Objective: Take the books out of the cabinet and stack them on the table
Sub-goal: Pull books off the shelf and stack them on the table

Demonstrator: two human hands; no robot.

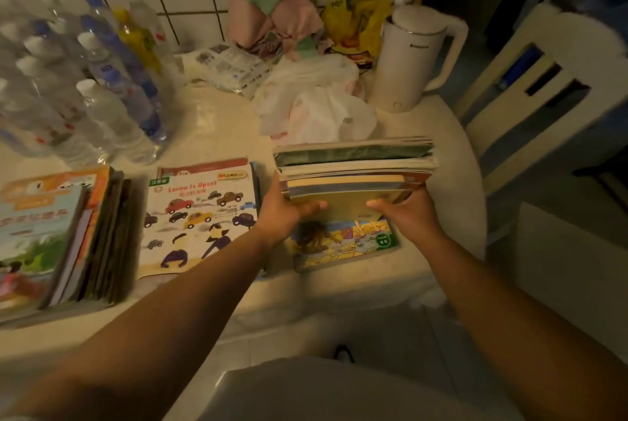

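A bundle of several thin books [353, 165] is tilted up on the table [217, 128], its edges facing me, held between both hands. My left hand [285, 210] grips its left side, thumb lying over a yellow picture book [343, 240] that lies flat beneath. My right hand [404, 210] grips the bundle's right side, thumb on top. A book with cars on its cover [200, 216] lies to the left. A taller stack of books [57, 237] stands at the far left. The cabinet is out of view.
Several water bottles [85, 87] stand at the back left. Crumpled plastic bags [316, 108], cloths [272, 12] and a white kettle [411, 57] crowd the back of the table. A pale chair [543, 80] stands to the right of the table.
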